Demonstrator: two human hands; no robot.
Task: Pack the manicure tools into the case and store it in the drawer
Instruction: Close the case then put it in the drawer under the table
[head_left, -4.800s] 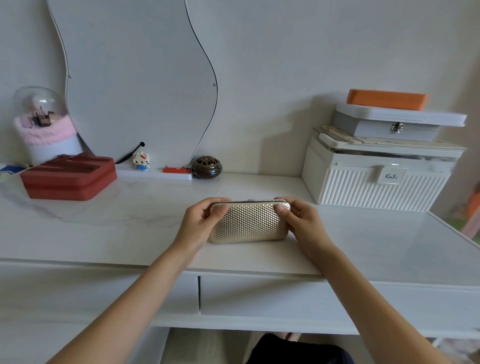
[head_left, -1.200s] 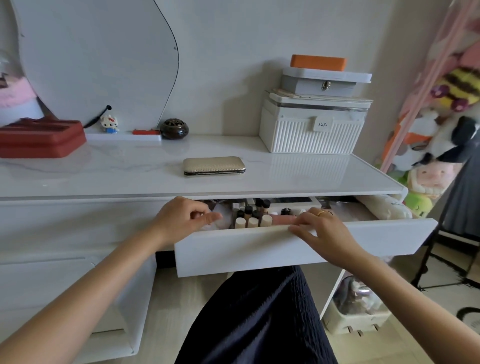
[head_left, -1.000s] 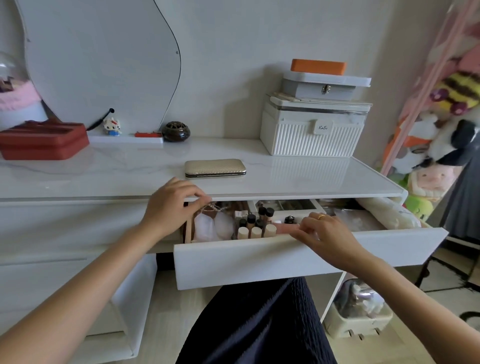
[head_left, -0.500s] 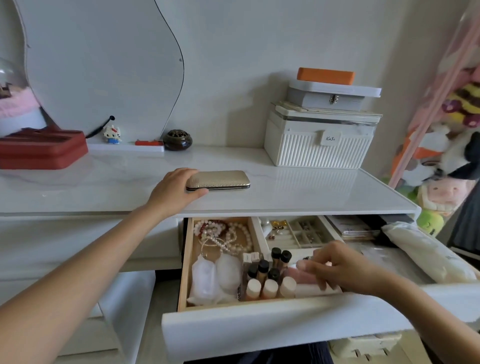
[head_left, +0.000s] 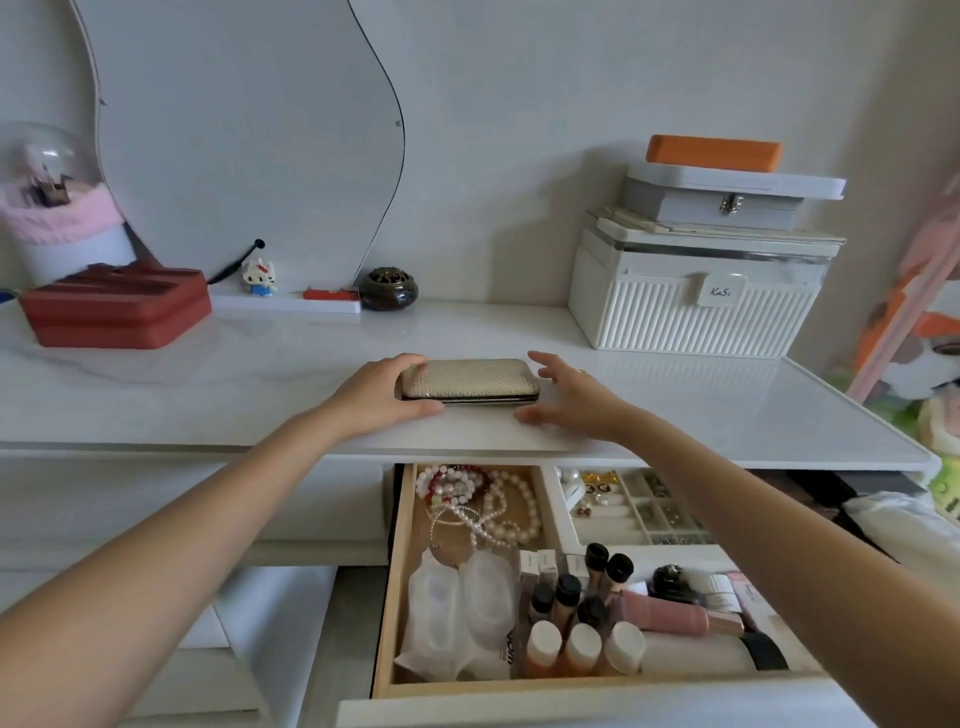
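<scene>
The closed gold textured manicure case (head_left: 470, 378) lies flat on the white vanity top (head_left: 260, 384), near its front edge. My left hand (head_left: 376, 397) grips the case's left end, fingers over the back and thumb along the front. My right hand (head_left: 569, 397) hovers at the case's right end with fingers spread; I cannot tell if it touches. Below the front edge the drawer (head_left: 397, 597) stands pulled far out.
The drawer holds pearl necklaces (head_left: 485, 501), small bottles (head_left: 576, 618), a pink tube (head_left: 670, 618), plastic pouches and a jewellery tray (head_left: 636, 506). On the top stand a red box (head_left: 117, 312), a mirror (head_left: 244, 140), a dark burner (head_left: 388, 288) and stacked white boxes (head_left: 696, 306).
The drawer was pulled open. My left hand rose to the case and now grips its left end. My right hand left the drawer and came up to the case's right end.
</scene>
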